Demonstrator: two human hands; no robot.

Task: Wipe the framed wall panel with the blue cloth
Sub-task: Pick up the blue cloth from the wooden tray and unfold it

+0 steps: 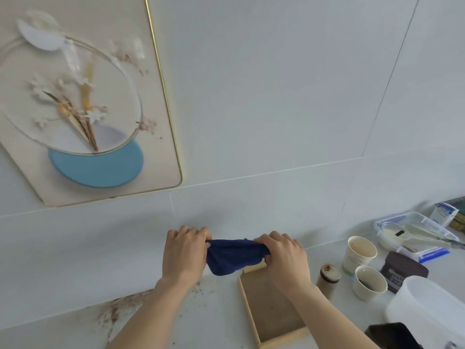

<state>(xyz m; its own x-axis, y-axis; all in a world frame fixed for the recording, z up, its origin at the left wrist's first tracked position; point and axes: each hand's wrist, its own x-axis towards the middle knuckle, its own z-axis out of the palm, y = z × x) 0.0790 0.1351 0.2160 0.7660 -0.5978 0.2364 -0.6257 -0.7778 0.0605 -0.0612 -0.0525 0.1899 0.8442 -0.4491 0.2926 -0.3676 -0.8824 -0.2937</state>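
Observation:
The framed wall panel (156, 102) hangs at the upper left, cream with a thin gold frame, dried flowers in a clear ring and a light blue disc. Below it, above the counter, I hold the dark blue cloth (232, 255) stretched between both hands. My left hand (185, 253) pinches its left end and my right hand (285, 258) grips its right end. The cloth sags in the middle and hangs apart from the panel, well below and to the right of it.
A shallow wooden tray (270, 316) lies on the counter under my right arm. To the right stand two paper cups (359, 253), a small jar (327, 278), a dark tub (402, 269), a clear lidded box (412, 233) and a white container (427, 308). Brown crumbs (118, 311) litter the counter's left.

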